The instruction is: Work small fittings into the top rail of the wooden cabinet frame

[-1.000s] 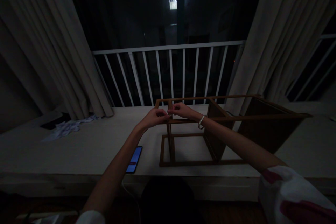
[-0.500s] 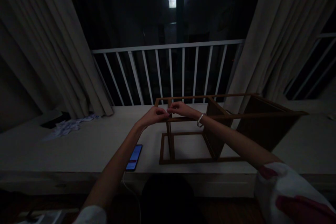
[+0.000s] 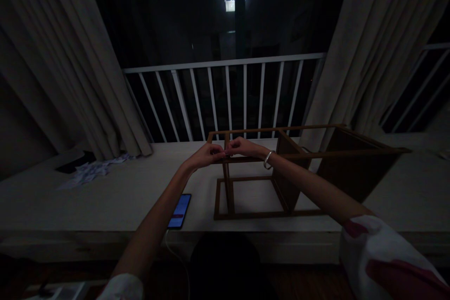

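Note:
A brown wooden rack (image 3: 258,215) with slatted frame and shelf panels lies on its side on the white window ledge. At its left end, over the upper front rail, my left hand (image 3: 206,155) is closed, thumb and fingers pinched together. Close against it, my right hand (image 3: 239,146) is closed in a pinch too, a silver bangle (image 3: 268,160) on the wrist. The fingertips of both hands meet near the corner joint. Whatever sits between them is too small and dark to make out.
Left of the rack lies a lit phone (image 3: 180,211) with a white cable (image 3: 176,255). Crumpled papers (image 3: 89,171) rest by the left curtain (image 3: 116,117). A white railing (image 3: 225,63) stands behind the ledge (image 3: 140,206), before a dark window. Another curtain (image 3: 337,79) hangs right.
My right fingers have shifted very slightly and bent closer to the left fingertips. The rack and phone stay in place; the view has moved a touch.

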Available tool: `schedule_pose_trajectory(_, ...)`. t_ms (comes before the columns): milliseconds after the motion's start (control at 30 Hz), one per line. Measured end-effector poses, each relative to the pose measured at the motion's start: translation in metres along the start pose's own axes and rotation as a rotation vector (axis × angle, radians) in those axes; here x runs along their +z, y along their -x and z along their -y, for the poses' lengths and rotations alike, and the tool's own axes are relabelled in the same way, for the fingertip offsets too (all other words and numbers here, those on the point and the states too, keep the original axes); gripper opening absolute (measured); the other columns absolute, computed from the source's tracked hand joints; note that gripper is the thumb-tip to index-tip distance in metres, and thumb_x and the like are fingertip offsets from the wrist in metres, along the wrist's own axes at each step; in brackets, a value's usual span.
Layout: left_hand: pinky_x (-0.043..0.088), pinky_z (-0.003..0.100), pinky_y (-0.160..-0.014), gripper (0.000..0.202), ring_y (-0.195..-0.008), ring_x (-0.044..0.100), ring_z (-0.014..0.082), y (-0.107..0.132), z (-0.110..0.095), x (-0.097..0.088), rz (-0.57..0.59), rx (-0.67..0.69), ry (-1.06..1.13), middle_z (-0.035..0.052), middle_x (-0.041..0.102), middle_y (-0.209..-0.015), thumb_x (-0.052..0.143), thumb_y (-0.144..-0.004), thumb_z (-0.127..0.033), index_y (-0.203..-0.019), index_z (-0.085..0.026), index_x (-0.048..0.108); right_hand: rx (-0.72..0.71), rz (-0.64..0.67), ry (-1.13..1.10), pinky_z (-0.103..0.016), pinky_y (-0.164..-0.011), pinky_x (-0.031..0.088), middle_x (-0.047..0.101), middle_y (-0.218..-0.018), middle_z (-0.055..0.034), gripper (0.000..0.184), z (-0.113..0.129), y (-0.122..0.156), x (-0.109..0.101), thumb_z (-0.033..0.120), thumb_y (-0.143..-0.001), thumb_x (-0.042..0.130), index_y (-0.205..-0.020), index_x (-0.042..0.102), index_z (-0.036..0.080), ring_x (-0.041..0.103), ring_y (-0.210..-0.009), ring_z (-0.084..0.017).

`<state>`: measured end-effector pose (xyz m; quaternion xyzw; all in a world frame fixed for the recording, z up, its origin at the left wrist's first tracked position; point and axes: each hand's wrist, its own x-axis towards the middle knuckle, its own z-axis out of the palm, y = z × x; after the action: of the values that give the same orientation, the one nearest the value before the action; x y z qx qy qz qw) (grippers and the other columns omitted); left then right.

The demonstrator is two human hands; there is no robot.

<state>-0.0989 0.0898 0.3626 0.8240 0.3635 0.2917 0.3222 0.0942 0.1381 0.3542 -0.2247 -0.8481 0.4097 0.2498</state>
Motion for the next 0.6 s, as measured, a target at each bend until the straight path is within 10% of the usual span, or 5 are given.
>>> schedule_pose_trajectory(600,0.036,0.019,-0.055,0.034,-0.063,0.047,0.0095,0.0012,-0.0053,-0.0006,0.078,-0.012,0.095,0.0014,0.055,-0.07,0.053,-0.071,-0.044,-0.079,-0.01,0.057,0.001,0.064,-0.053,-0.021,-0.064,0.038,0.057,-0.069,-0.0006,0.025,0.0062,0.0029,-0.0001,0.035,-0.069,0.056,-0.072,0.06,0.01,0.049,-0.066,-0.009)
